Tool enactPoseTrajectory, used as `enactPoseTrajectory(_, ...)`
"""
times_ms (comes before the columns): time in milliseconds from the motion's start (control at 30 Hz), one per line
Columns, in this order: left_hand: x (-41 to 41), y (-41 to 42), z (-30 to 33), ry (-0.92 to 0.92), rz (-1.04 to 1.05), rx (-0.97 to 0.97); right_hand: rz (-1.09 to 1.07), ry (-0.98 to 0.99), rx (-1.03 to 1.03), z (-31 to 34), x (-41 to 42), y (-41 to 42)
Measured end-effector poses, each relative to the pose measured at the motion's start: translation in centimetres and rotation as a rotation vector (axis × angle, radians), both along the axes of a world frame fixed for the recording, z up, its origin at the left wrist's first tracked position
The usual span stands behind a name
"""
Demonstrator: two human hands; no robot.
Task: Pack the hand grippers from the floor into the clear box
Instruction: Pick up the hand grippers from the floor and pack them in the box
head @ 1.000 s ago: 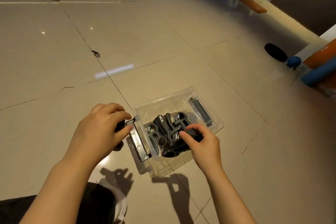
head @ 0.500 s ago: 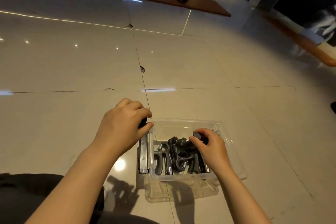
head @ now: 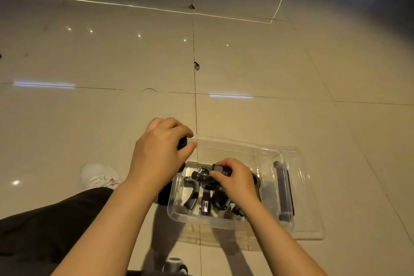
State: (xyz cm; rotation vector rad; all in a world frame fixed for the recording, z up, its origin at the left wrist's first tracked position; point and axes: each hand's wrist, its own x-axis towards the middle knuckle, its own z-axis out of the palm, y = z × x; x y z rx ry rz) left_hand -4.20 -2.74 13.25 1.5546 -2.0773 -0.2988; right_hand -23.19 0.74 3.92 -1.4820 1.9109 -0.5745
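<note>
Comparing with a second before, the clear rectangular plastic box (head: 230,223) had been turned square to the person on the glossy beige tiled floor (head: 112,63). Right hand (head: 237,180) had its fingers curled on one black-handled hand gripper (head: 218,169) atop the dark heap of hand grippers (head: 201,190) inside, as before. Left hand (head: 160,152), beside the box's left wall, clasped a black handle (head: 182,142). Judgement: packing nearly complete; the left-hand piece was not yet inside.
</note>
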Motion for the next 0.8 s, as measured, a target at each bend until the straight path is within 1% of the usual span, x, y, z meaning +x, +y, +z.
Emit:
enactPoseTrajectory(100, -1.5, -0.6, -0.8, 0.007, 0.065, 0.020, 0.105, 0.085, -0.042, -2.5, 0.7, -1.6)
enactPoseTrajectory(200, -2.6, -1.1, -1.7, 0.016, 0.065, 0.056, 0.234, 0.213, -0.047, -5.5, 1.2, -2.1)
enactPoseTrajectory(367, -3.1, -1.3, -3.4, -0.022, 0.027, 0.138, 0.416, 0.295, 0.083, -8.3, 1.5, -0.1)
enactPoseTrajectory(467, -2.7, -1.2, -4.2, -0.042, 0.055, 0.170, 0.540, 0.331, 0.110, -9.1, 1.8, 0.5)
enactPoseTrajectory(567, -2.5, -1.1, -4.2, -0.038, 0.102, 0.181, 0.719, 0.403, 0.154, -9.4, 2.4, 0.2)
enactPoseTrajectory(600, -2.6, -1.0, -4.0, -0.045, 0.106, 0.178, 0.738, 0.408, 0.186, -9.5, 2.5, 0.2)
enactPoseTrajectory(667, -2.6, -1.0, -3.8, -0.057, 0.098, 0.170, 0.667, 0.378, 0.228, -9.9, 2.3, 0.2)
enactPoseTrajectory(733, -2.4, -1.0, -3.7, -0.056, 0.099, 0.163, 0.574, 0.354, 0.211, -10.3, 1.8, -0.1)
enactPoseTrajectory(800, -2.0, -1.0, -3.7, -0.046, 0.119, 0.163, 0.567, 0.359, 0.223, -10.9, 1.3, -0.7)
